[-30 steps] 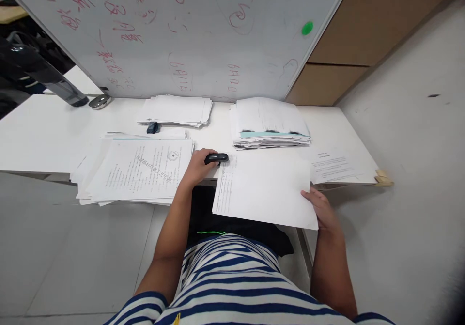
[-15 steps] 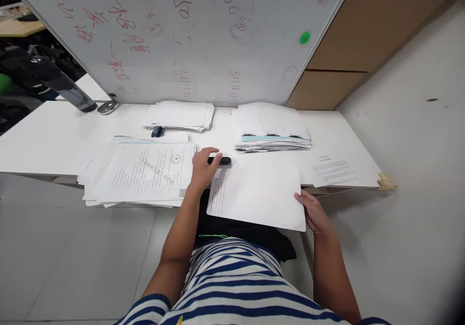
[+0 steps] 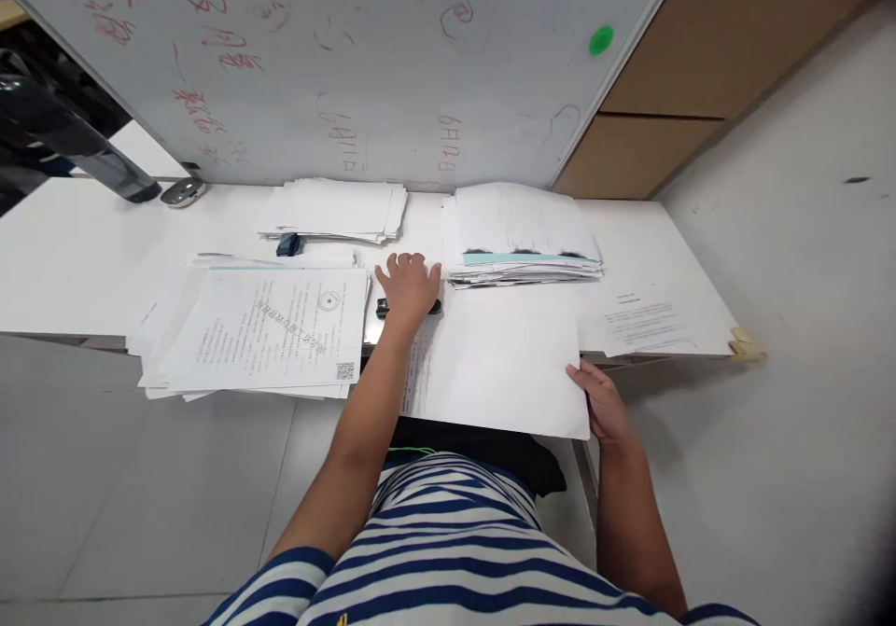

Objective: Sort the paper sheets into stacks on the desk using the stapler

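Note:
My left hand (image 3: pixel 410 283) lies palm down across the middle of a black stapler (image 3: pixel 383 309), its fingers spread toward the whiteboard. Both stapler ends show beside the hand; whether the palm presses on it I cannot tell. The upper left corner of a white paper sheaf (image 3: pixel 497 360) meets the stapler. Print shows along the sheaf's left edge, and the rest of its face is blank. My right hand (image 3: pixel 608 407) is closed on the sheaf's right edge, thumb on top. The sheaf overhangs the desk's front edge above my lap.
Printed papers (image 3: pixel 280 327) overhang the desk at left. Behind them lie a paper stack (image 3: pixel 336 208) and a small dark blue object (image 3: pixel 289 244). A thicker stack (image 3: pixel 525 225) is at back right, a printed sheet (image 3: pixel 644 318) farther right. A mouse (image 3: pixel 183 192) and bottle (image 3: pixel 84 141) stand by the whiteboard (image 3: pixel 392 76).
My left hand has moved forward and right from the stapler's left end to over its middle, fingers now spread. My right hand keeps the sheaf's edge. The view has tilted slightly downward.

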Demonstrator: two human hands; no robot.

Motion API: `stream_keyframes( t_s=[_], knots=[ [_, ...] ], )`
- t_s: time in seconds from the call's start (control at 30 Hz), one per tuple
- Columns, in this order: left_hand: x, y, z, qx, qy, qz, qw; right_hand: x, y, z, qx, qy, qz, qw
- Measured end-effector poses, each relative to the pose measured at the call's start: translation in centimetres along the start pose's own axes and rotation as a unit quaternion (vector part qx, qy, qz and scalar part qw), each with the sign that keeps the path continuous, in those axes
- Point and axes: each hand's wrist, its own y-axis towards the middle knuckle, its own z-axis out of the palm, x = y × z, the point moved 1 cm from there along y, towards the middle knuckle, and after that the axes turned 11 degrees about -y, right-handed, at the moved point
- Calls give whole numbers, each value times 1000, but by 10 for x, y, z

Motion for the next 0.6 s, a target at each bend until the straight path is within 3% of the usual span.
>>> stream_keyframes(
  t_s=[0.33, 0.6],
  knots=[
    [-3, 0, 3, 41, 39, 10, 998, 6, 17, 2, -42, 6, -1, 999],
    [-7, -3, 7, 35, 30, 31, 998, 2, 24, 9, -31, -13, -19, 999]
  ],
)
